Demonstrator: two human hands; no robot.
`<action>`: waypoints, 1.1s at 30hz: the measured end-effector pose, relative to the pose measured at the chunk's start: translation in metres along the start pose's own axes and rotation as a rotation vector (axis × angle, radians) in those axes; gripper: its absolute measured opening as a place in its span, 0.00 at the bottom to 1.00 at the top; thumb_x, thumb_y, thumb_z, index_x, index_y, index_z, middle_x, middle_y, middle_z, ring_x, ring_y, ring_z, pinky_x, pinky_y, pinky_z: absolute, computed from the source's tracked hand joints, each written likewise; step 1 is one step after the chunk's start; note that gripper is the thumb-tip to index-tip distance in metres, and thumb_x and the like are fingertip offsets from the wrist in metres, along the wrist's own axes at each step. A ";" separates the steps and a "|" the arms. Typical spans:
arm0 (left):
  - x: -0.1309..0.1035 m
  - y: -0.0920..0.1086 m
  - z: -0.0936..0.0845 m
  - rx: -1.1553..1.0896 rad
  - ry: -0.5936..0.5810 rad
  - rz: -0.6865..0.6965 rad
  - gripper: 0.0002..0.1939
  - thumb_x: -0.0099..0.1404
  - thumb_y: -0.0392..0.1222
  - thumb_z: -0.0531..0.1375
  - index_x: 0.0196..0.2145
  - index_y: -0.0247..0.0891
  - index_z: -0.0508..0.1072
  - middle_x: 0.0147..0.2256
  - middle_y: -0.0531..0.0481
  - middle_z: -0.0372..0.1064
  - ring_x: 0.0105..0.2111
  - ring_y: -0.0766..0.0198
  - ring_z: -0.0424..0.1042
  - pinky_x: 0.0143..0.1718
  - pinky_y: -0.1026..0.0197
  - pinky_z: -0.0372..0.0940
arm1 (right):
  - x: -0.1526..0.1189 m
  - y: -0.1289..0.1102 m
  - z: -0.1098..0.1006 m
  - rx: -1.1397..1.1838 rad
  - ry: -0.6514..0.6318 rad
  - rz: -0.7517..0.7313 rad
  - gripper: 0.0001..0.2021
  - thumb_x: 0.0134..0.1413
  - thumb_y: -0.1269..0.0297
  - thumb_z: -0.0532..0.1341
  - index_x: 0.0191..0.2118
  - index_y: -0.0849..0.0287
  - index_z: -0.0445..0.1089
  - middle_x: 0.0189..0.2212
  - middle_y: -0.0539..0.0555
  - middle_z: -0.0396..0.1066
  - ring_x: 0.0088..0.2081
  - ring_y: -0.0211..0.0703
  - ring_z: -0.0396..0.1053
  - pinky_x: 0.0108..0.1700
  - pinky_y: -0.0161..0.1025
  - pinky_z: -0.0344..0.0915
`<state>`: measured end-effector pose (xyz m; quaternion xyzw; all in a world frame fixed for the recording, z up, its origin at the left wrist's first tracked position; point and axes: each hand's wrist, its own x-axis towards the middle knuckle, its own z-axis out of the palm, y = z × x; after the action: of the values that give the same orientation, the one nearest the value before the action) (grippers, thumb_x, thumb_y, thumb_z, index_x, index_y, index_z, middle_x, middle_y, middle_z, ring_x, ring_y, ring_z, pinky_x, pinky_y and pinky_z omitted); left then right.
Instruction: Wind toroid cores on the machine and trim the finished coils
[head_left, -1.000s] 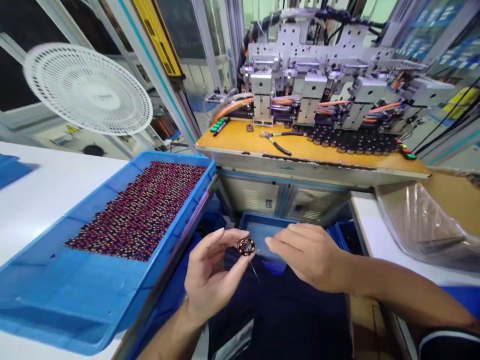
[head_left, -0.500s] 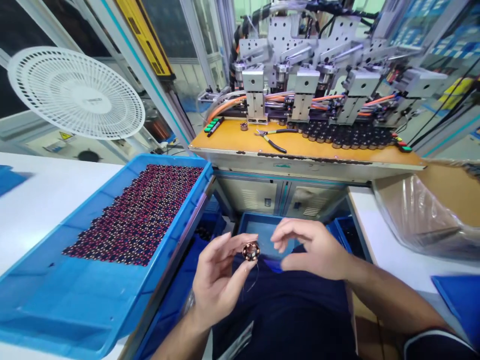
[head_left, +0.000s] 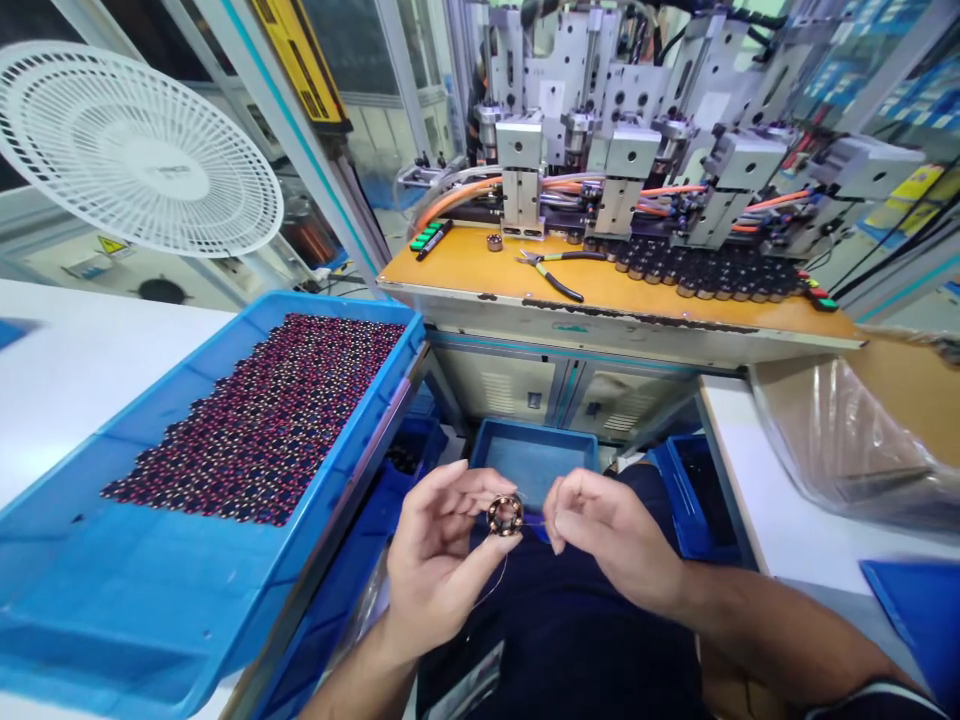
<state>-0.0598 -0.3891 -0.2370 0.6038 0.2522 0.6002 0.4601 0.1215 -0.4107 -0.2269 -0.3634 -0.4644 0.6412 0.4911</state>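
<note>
In the lower middle of the head view my left hand (head_left: 442,560) pinches a small copper-wound stator (head_left: 505,516) between thumb and fingertips. Its round opening faces me. A thin loose wire (head_left: 496,585) hangs from the stator below my left thumb. Just to the right, my right hand (head_left: 611,530) is closed in a pinch close to the ring. Whatever its fingertips hold is too fine to make out. Left of the hands, a blue tray (head_left: 150,600) carries many dark stators (head_left: 262,420) with red and pale spots, packed in rows.
Ahead, an orange bench top (head_left: 465,270) under a machine (head_left: 630,150) bears pliers (head_left: 555,275), marker pens (head_left: 433,240) and a cluster of black-topped parts (head_left: 705,268). A white fan (head_left: 172,170) stands left. A plastic-lined carton (head_left: 840,430) is at right; a blue bin (head_left: 525,450) sits below.
My right hand's fingers have closed from a spread pose into a pinch beside the stator. My left hand keeps hold of the stator. The machine's upper arms have swung upright.
</note>
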 end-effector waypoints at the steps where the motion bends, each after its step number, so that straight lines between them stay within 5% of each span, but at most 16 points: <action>1: -0.001 0.000 0.000 0.015 -0.027 0.013 0.38 0.58 0.22 0.63 0.60 0.51 0.63 0.44 0.50 0.76 0.40 0.66 0.78 0.41 0.66 0.75 | 0.001 -0.005 -0.001 -0.029 -0.019 0.003 0.14 0.57 0.56 0.67 0.33 0.60 0.65 0.28 0.49 0.66 0.30 0.36 0.63 0.35 0.36 0.59; 8: -0.006 -0.001 0.003 -0.004 -0.114 -0.028 0.36 0.60 0.23 0.62 0.61 0.51 0.64 0.47 0.46 0.77 0.44 0.62 0.79 0.45 0.61 0.76 | 0.006 -0.016 0.003 -0.075 -0.028 0.028 0.16 0.55 0.54 0.68 0.30 0.60 0.64 0.29 0.49 0.64 0.31 0.36 0.61 0.36 0.35 0.60; 15: -0.004 -0.003 -0.001 -0.178 -0.112 -0.280 0.13 0.61 0.31 0.66 0.43 0.43 0.79 0.46 0.41 0.77 0.40 0.58 0.80 0.41 0.59 0.76 | -0.002 -0.010 -0.005 -0.065 -0.045 0.040 0.18 0.57 0.50 0.66 0.30 0.60 0.64 0.28 0.50 0.64 0.31 0.37 0.61 0.35 0.36 0.60; 23: 0.000 -0.003 0.007 -0.128 -0.184 -0.344 0.12 0.57 0.36 0.69 0.41 0.44 0.81 0.41 0.44 0.73 0.38 0.62 0.75 0.36 0.64 0.73 | 0.009 -0.033 -0.011 -0.155 -0.117 0.230 0.17 0.51 0.54 0.69 0.28 0.61 0.65 0.23 0.46 0.62 0.26 0.32 0.58 0.30 0.32 0.56; 33: -0.002 0.000 0.000 -0.215 -0.238 -0.424 0.11 0.59 0.38 0.68 0.41 0.43 0.80 0.42 0.44 0.74 0.34 0.64 0.75 0.36 0.63 0.72 | 0.020 -0.032 -0.026 -0.037 -0.206 0.331 0.15 0.50 0.57 0.67 0.23 0.62 0.67 0.18 0.47 0.65 0.23 0.32 0.61 0.28 0.32 0.56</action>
<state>-0.0598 -0.3910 -0.2379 0.5512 0.2521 0.4385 0.6636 0.1502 -0.3824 -0.2046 -0.3760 -0.4577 0.7385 0.3221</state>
